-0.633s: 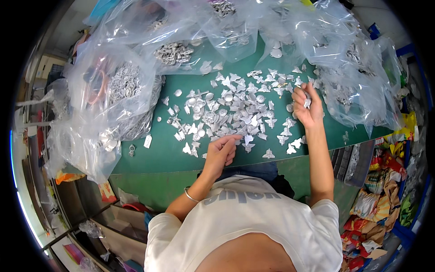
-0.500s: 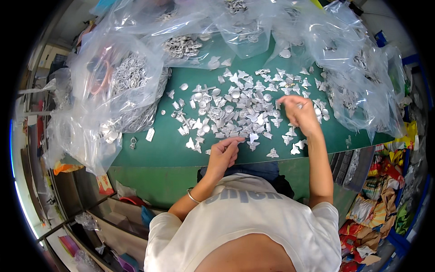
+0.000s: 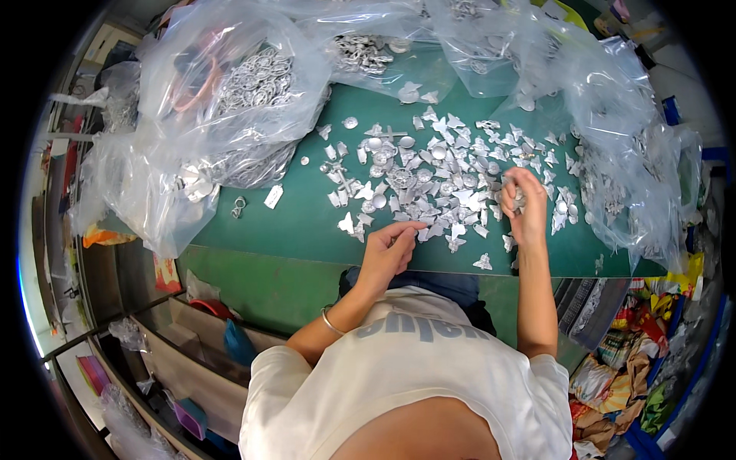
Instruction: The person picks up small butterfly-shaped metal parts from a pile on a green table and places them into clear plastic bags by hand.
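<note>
You are mid-sort in the heap of small silver metal pieces (image 3: 429, 180) spread across the green table (image 3: 299, 230). Your right hand (image 3: 524, 205) has its fingers curled around a few pieces, lifted just over the heap's right side. Your left hand (image 3: 387, 249) rests at the near edge, fingers loosely bent, tips touching pieces there; whether it grips one you cannot tell. The next move seems to call for a fine pinch on a single piece. Clear plastic bags (image 3: 230, 100) crowd the left, far and right sides; bare green room lies near left, by the small white tag (image 3: 273, 197).
</note>
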The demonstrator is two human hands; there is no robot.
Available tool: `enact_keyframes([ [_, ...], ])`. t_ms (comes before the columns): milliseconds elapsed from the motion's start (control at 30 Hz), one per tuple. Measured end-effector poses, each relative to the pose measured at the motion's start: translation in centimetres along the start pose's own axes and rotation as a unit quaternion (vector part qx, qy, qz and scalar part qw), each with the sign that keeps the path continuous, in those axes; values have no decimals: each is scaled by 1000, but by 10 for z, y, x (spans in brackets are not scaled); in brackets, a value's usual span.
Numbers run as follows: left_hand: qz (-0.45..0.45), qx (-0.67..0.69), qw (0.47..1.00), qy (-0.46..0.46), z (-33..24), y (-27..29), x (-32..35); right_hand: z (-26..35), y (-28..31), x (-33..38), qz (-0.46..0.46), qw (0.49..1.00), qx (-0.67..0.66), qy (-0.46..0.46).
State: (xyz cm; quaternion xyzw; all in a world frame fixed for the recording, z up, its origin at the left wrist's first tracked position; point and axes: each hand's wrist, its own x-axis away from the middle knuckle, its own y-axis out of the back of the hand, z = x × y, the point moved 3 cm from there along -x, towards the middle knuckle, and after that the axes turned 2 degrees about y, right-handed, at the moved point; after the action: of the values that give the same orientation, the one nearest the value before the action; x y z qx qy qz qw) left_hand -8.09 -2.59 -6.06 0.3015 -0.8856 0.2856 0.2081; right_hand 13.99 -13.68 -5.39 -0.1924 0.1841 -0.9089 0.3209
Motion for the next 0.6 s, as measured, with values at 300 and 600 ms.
enact_keyframes([
  [300,-151,-307,923,-176,-25,31,-8,-31,-22,11,67,885,-440,-139],
  [600,-256,-464,824,-200,-32,54,0,-35,-54,22,121,979,47,-159],
])
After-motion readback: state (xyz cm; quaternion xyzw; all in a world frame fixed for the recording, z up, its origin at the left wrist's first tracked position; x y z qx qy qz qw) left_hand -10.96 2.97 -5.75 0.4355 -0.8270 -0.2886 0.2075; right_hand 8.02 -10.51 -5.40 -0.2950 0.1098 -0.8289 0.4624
